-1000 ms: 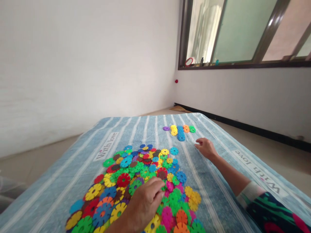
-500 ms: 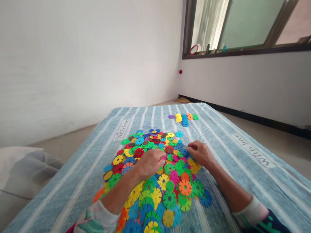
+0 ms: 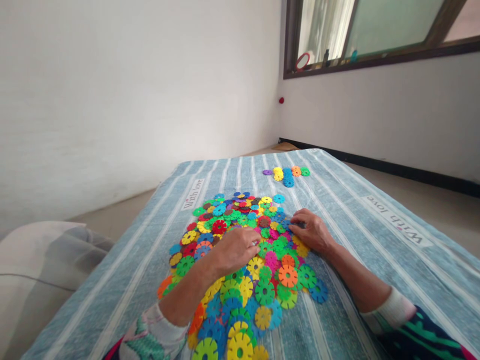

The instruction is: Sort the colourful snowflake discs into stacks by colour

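In the head view, a broad pile of slotted plastic discs (image 3: pixel 229 286) in many colours spreads over a blue-and-white striped cloth (image 3: pixel 337 210), reaching from the near edge of the picture to the middle of the cloth. The left hand (image 3: pixel 240 246) is over the middle of the pile, its fingers curled down and drawn together; its back hides the tips, so I cannot tell whether a disc is pinched there. The right hand (image 3: pixel 310 231) is at the pile's right side, thumb and fingers bent toward some blue discs (image 3: pixel 282 218), and its grip cannot be made out for certain either. Nearer the wearer, to the right, an orange disc (image 3: pixel 287 275) lies on top beside green ones, with a dark blue disc (image 3: pixel 318 291) at the outer edge. Beyond the pile, well apart from it, a short row runs across the cloth: a purple disc (image 3: pixel 267 172), overlapping yellow discs (image 3: pixel 278 174), a longer overlapping string of blue, then orange discs (image 3: pixel 296 171) and a green disc (image 3: pixel 305 171). Printed "With love" labels (image 3: pixel 193 194) show on both sides of the cloth. A red-rimmed mirror (image 3: pixel 302 61) stands at the window (image 3: pixel 390 30), upper right.
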The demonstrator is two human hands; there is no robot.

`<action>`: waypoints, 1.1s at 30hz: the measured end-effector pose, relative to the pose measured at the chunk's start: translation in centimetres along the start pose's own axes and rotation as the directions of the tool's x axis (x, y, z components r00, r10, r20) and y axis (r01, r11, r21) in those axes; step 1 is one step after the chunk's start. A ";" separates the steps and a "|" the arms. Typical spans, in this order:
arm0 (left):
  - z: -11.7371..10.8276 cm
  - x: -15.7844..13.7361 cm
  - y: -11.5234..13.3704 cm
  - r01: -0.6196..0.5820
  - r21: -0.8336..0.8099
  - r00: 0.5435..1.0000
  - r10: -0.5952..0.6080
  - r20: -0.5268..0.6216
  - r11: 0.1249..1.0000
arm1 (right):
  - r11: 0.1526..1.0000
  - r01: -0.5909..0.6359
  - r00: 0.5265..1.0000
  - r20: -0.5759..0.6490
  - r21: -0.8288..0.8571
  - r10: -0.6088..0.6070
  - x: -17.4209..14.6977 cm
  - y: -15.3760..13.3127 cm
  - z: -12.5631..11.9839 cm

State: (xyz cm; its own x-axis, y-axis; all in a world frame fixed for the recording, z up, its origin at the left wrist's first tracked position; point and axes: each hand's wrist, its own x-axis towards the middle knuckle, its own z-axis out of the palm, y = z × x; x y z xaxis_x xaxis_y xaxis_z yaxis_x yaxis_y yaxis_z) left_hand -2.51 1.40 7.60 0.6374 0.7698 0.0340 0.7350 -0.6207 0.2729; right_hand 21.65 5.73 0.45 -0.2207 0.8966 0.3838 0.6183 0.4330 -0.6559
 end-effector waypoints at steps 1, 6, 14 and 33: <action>-0.1 -0.3 0.3 -0.013 -0.007 1.000 0.013 -0.012 1.000 | 1.000 0.005 1.000 0.001 0.002 -0.005 0.0 0.0 0.0; -1.0 -2.6 2.0 -0.040 -0.046 0.997 0.043 0.057 0.998 | 0.993 0.079 0.997 -0.003 0.085 -0.079 -0.2 -0.9 -1.0; -0.9 -7.6 5.3 -0.179 -0.033 0.975 0.181 0.125 0.983 | 0.957 0.124 0.861 0.450 0.263 -0.235 -1.2 -5.3 -4.3; 5.5 -8.2 6.2 -0.427 0.329 0.871 0.481 -0.101 0.842 | 0.970 0.092 0.810 0.550 0.224 -0.204 -2.7 -5.6 -1.8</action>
State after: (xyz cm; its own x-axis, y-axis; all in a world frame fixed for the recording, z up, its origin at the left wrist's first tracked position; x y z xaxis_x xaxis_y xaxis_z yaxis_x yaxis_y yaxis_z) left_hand -1.95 -9.58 3.77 0.8855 0.3867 0.2576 0.4227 -0.9006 -0.1010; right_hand 20.09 0.75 4.25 -0.7199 0.6886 0.0875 0.4102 0.5238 -0.7466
